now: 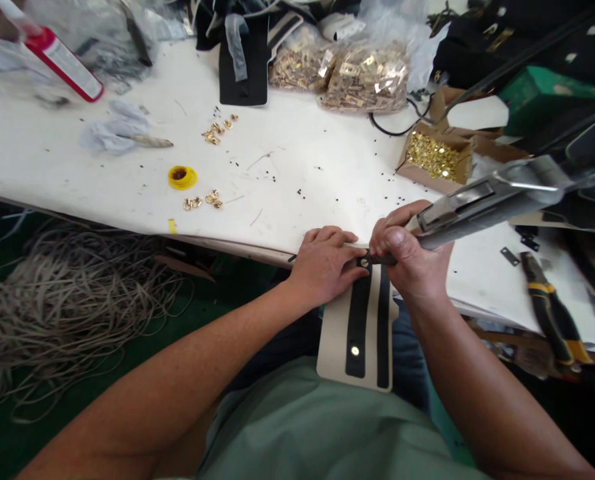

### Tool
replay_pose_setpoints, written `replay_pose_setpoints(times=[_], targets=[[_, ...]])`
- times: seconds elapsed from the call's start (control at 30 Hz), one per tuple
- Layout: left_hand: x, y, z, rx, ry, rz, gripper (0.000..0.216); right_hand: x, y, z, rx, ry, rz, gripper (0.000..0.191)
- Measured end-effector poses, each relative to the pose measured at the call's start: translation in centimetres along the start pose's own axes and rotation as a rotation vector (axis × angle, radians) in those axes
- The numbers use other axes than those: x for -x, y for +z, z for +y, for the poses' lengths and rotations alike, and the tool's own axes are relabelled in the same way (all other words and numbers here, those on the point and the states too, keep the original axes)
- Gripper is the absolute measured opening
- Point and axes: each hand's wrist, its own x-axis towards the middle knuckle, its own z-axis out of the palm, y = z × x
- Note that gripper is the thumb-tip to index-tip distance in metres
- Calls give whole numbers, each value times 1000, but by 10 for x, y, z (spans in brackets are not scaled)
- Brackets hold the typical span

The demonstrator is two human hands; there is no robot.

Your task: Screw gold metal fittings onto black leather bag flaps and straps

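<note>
A beige panel (335, 350) with black strips lies across the lap, its far end at the table edge. A round gold fitting (355, 351) shows on the near end of one black strip (361, 300). My left hand (325, 267) rests on the panel's far end, thumb and index finger closed around a small metal fitting (365, 263) there. My right hand (412, 257) is wrapped around a grey power screwdriver (470, 207), tilted up to the right. Its narrow tip is close by the fitting, but contact is hard to make out.
Gold hardware fills a cardboard box (432, 160) at right; pliers (552, 310) lie near the edge. Bagged metal parts (370, 77) stand at the back. A yellow ring (182, 177), loose gold pieces (215, 199) and a red-white bottle (65, 63) are left. Tangled cord (72, 300) covers the floor.
</note>
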Motion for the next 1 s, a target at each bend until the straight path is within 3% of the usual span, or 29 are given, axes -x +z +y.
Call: replay_pose_setpoints(times=[0.57,1.0], targets=[[0,0,0,16,4,-3,31,-2,-1,2,-32,2,-82,25],[-1,1,-1,5,13,5,31,-1,-4,6,-81,8,-135,28]])
